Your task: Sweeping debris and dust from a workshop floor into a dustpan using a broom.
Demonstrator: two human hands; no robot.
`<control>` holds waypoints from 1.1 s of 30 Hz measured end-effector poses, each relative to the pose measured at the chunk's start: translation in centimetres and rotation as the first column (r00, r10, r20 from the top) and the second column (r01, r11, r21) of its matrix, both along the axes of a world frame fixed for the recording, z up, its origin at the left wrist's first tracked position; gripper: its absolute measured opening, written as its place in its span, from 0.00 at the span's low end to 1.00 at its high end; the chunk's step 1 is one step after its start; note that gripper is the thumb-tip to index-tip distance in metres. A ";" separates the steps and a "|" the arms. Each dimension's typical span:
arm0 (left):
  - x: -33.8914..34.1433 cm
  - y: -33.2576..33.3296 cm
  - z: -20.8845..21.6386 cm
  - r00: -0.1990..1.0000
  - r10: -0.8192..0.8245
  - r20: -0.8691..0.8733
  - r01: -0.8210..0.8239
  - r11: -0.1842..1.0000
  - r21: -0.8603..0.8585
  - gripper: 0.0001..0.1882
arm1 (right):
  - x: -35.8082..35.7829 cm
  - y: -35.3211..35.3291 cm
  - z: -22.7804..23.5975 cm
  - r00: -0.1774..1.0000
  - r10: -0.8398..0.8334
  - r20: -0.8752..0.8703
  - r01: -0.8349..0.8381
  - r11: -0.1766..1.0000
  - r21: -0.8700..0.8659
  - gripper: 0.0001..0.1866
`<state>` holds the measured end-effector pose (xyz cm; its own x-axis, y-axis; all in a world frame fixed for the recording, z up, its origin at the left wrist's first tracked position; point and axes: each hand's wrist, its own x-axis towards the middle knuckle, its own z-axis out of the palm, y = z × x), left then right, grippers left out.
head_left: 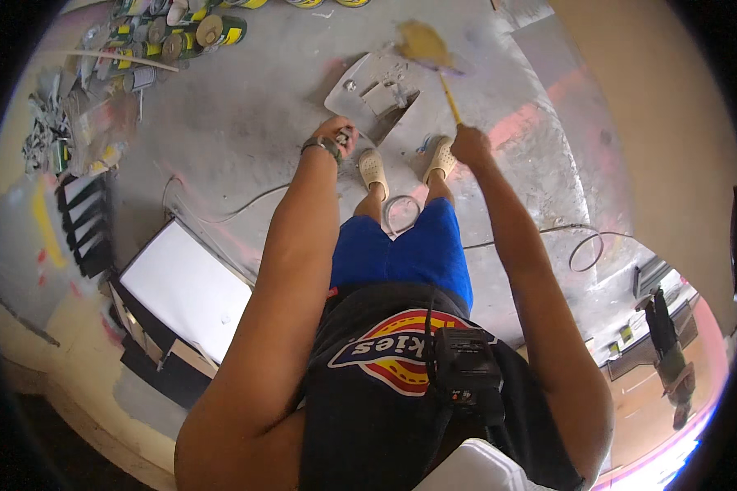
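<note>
1. The right hand [470, 146], right of frame centre near the top, is closed in a fist around the lower end of a thin yellow handle. The handle runs up the frame to a flat tan fan [424, 42], which is blurred as if swinging.
2. The left hand [333, 135], just left of centre, is curled shut around a small dark-and-pale object [345, 139]; too little of it shows to tell what kind. A wristband [323, 146] sits on that wrist.
3. Between and above the two hands, a light grey panel [368, 94] lies flat on the concrete floor [246, 106], with a small rectangular block on its middle. The fan hangs over its upper right corner.
4. The person's feet, in cream clogs [373, 170], stand just below the panel; blue shorts [401, 250] fill the centre.
5. My reading: the step in hand is fanning the panel, perhaps to dry or clear its surface, while the left hand holds its object ready beside it.
6. A next move likely calls for bringing the left hand over the panel and keeping the fan clear of the block.
7. Farther out: a white board [184, 286] at lower left, cans [196, 29] at the upper left, and a cable loop [585, 250] at right.
</note>
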<state>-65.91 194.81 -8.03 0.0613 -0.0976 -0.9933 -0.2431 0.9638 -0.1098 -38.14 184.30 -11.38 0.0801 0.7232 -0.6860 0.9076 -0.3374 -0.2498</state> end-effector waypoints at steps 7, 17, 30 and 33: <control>-2.5 -1.9 -1.4 0.999 0.002 0.042 -0.008 0.992 0.126 0.06 | -8.4 -5.4 7.3 0.977 0.186 -0.100 -0.199 0.971 -0.134 0.17; -17.0 -7.8 1.5 0.959 -0.157 0.235 0.119 0.978 0.169 0.08 | -6.8 -8.0 17.2 0.988 -0.146 -0.050 0.149 0.985 0.084 0.25; -27.4 -9.2 6.9 0.930 -0.365 -0.036 0.356 0.875 0.328 0.12 | -5.4 -2.4 6.8 0.942 -0.305 0.144 0.286 0.948 0.137 0.22; -27.1 -8.1 3.6 0.914 -0.398 -0.078 0.404 0.878 0.256 0.11 | -8.7 -1.9 4.6 0.976 -0.191 0.106 0.190 0.982 0.017 0.20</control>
<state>-93.06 186.71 -4.44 0.0495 0.1537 -0.9869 0.1707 0.9723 0.1600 -46.82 182.37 -6.75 0.2888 0.6921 -0.6615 0.8484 -0.5052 -0.1582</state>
